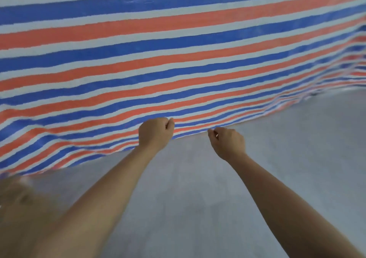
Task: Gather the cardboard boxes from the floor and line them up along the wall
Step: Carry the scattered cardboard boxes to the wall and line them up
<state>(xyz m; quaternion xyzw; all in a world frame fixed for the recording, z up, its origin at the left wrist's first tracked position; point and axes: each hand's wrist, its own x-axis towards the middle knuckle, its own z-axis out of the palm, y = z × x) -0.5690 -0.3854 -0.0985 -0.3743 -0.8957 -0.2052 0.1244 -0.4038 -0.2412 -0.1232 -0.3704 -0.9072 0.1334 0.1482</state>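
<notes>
Grey, smooth floor (pixel 198 198) is met along its far edge by a hanging tarpaulin (pixel 178 49), striped in blue, orange-red and white. Both bare forearms are stretched forward over the floor toward that edge.

The left hand (pixel 155 133) is closed into a fist, knuckles up, with the thumb laid against the curled fingers. Nothing is seen held in it, and it is seen in front of the tarpaulin's lowest stripes. The right hand (pixel 227 143) is held near it but apart from it. Its fingers are curled downward, and thumb and forefinger are drawn close together right at the tarpaulin's hem. Whether the hem is pinched or only neared cannot be told.

Outward from the hands, the hem is seen lying along the floor, slanting across it from the far right to the near left. The stripes run lengthwise with a slight sag and are gathered into folds toward the right.

At the floor's near left corner, just below the hem and beside the left forearm, a tan shape (pixel 17 194) is smeared by motion. Its colour is that of cardboard, but whether it is a box cannot be told.
</notes>
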